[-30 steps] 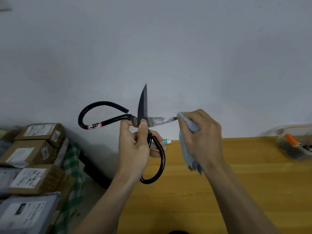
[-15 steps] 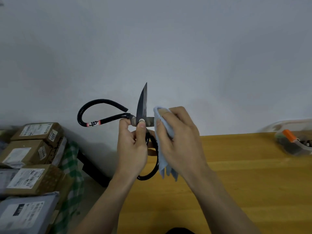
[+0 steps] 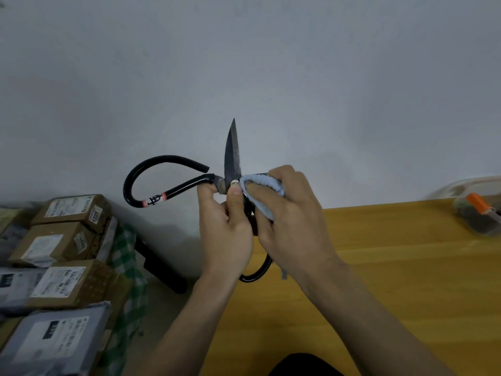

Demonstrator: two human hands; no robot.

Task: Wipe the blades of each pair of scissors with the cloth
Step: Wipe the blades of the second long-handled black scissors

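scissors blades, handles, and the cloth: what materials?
Blades: dark, dull steel by the look, mottled grey with a paler edge. Handles: glossy black, likely painted or coated metal; highlights run along the loop. Cloth: pale blue, nubby pile, probably microfibre or terry, bunched in the right hand.

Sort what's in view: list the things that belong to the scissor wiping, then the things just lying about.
In use:
scissors, spread open, gripped at the pivot by the left hand
light blue cloth, folded over one blade by the right hand

Lying about:
labelled parcels stacked at left
green checked fabric
clear container on the wooden table
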